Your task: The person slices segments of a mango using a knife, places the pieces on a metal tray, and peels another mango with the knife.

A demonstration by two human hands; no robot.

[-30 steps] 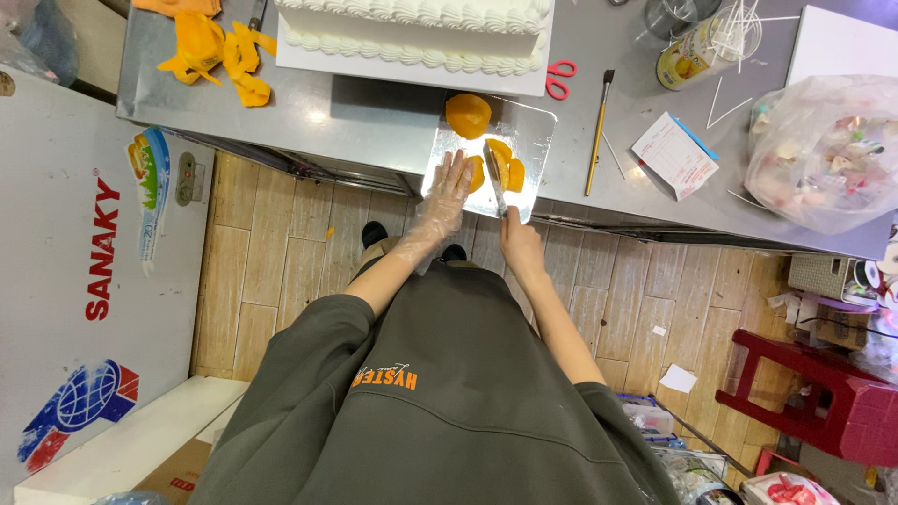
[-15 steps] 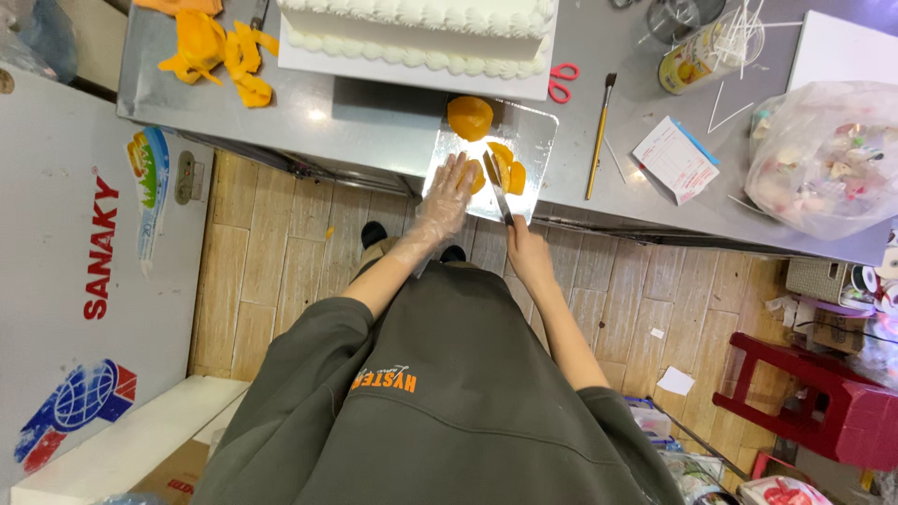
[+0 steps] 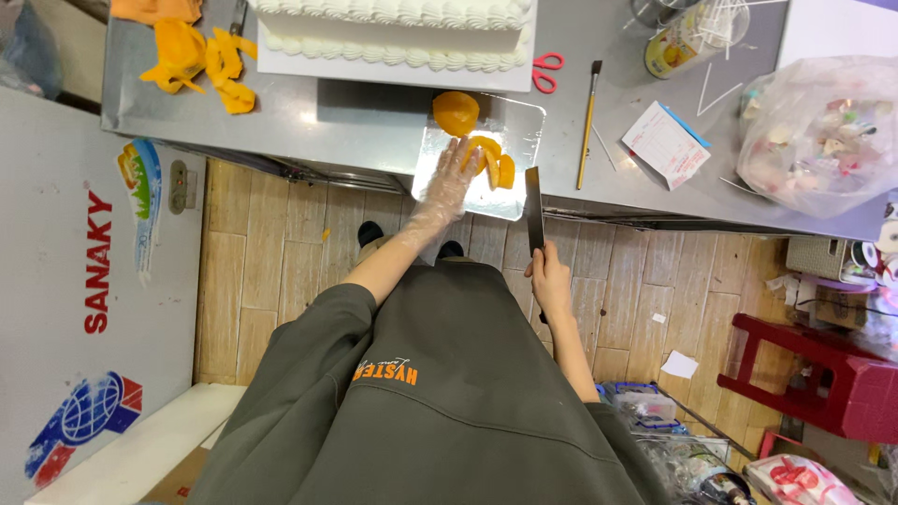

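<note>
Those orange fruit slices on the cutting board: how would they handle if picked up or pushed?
The fruit slices look wet and glossy, so probably slippery, more so under the gloved left hand. They seem soft and easily bruised. Lying flat on the cutting board, they would likely slide, not roll.

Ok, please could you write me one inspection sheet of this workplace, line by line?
Surface: steel counter, a clear cutting board at its front edge.
Job's things: orange fruit slices and a fruit half on the board; knife.
Clutter: peels, white frosted cake, red scissors, brush, paper slip, filled plastic bag.
Grippers: gloved left hand touches the slices; bare right hand holds the knife, blade off the board.
Cables: nothing seen.
Surroundings: wooden floor, white chest freezer, red stool.
</note>
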